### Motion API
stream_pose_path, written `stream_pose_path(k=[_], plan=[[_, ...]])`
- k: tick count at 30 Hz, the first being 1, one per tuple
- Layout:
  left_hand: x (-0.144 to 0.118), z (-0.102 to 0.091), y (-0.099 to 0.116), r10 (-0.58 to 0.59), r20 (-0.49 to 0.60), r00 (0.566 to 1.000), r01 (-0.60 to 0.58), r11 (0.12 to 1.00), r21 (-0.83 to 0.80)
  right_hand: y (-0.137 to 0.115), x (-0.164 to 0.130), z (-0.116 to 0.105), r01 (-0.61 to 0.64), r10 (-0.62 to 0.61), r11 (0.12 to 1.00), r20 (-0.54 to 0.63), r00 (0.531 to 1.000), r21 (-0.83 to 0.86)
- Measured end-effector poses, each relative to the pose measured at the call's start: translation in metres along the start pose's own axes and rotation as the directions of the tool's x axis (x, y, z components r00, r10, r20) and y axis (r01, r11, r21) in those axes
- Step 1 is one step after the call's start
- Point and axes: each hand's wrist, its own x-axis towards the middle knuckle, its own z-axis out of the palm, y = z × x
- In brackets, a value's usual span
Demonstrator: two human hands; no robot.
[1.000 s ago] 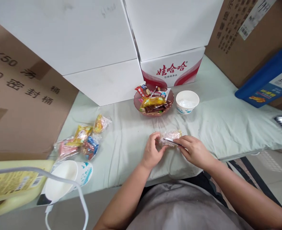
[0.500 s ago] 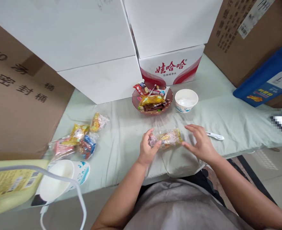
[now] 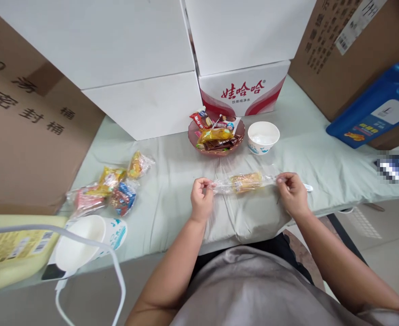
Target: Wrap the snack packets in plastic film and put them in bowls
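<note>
A snack in a clear plastic wrapper [image 3: 243, 182] is stretched out flat between my two hands on the pale green cloth. My left hand [image 3: 201, 199] pinches its left end and my right hand [image 3: 291, 194] pinches its right end. A small white-handled tool [image 3: 308, 187] lies on the cloth just behind my right hand, mostly hidden by it.
A reddish bowl [image 3: 216, 149] of wrapped snacks and a white paper cup [image 3: 263, 136] stand behind my hands. Several wrapped snacks [image 3: 113, 192] lie at the left, near a tipped white cup [image 3: 84, 242]. White boxes [image 3: 141, 68] and brown cartons [image 3: 26, 136] wall the back; a blue jug [image 3: 376, 111] lies right.
My right hand put down the white-handled tool, then took the wrapper's right end. Both hands moved apart, pulling the wrapper out long and flat.
</note>
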Motion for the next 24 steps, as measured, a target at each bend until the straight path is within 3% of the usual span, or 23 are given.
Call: stream_pose_path(k=[4,6,9,11,13,16,18,20,22,23,24], plan=[[-0.004,-0.003,0.001,0.183,0.088,0.979,-0.195,0.967,0.161,0.011,-0.012,0.012,-0.059,0.064,0.986,-0.025,0.998,0.158],[-0.005,-0.004,0.004,0.326,0.166,0.931,-0.356,0.909,0.217,0.013,-0.013,0.016,-0.022,0.028,0.989,-0.038,0.999,0.149],[-0.008,-0.003,0.012,0.494,0.326,0.806,-0.581,0.764,0.280,0.014,-0.010,0.016,0.056,-0.050,0.995,-0.077,0.996,0.079],[-0.014,0.000,0.018,0.543,0.455,0.706,-0.694,0.656,0.295,0.013,-0.007,0.014,0.106,-0.103,0.994,-0.106,0.989,0.030],[-0.024,0.003,0.022,0.542,0.587,0.601,-0.776,0.571,0.267,0.010,-0.007,0.010,0.143,-0.143,0.990,-0.149,0.979,-0.009],[-0.044,0.005,0.023,0.489,0.737,0.467,-0.835,0.518,0.186,-0.006,-0.012,0.001,0.254,-0.267,0.963,-0.222,0.938,-0.088],[-0.057,0.002,0.021,0.463,0.779,0.422,-0.845,0.512,0.154,-0.026,-0.021,-0.005,0.408,-0.430,0.901,-0.174,0.886,-0.150],[-0.068,-0.004,0.019,0.460,0.778,0.428,-0.841,0.517,0.157,-0.049,-0.032,-0.006,0.596,-0.594,0.791,0.057,0.802,-0.139],[-0.075,-0.013,0.019,0.467,0.756,0.459,-0.832,0.525,0.180,-0.067,-0.043,-0.004,0.736,-0.659,0.674,0.398,0.638,-0.063],[-0.077,-0.018,0.020,0.469,0.743,0.477,-0.825,0.530,0.196,-0.073,-0.048,-0.001,0.772,-0.633,0.634,0.544,0.551,-0.045],[-0.079,-0.023,0.021,0.465,0.733,0.496,-0.816,0.538,0.212,-0.077,-0.052,0.001,0.789,-0.575,0.610,0.650,0.497,-0.064]])
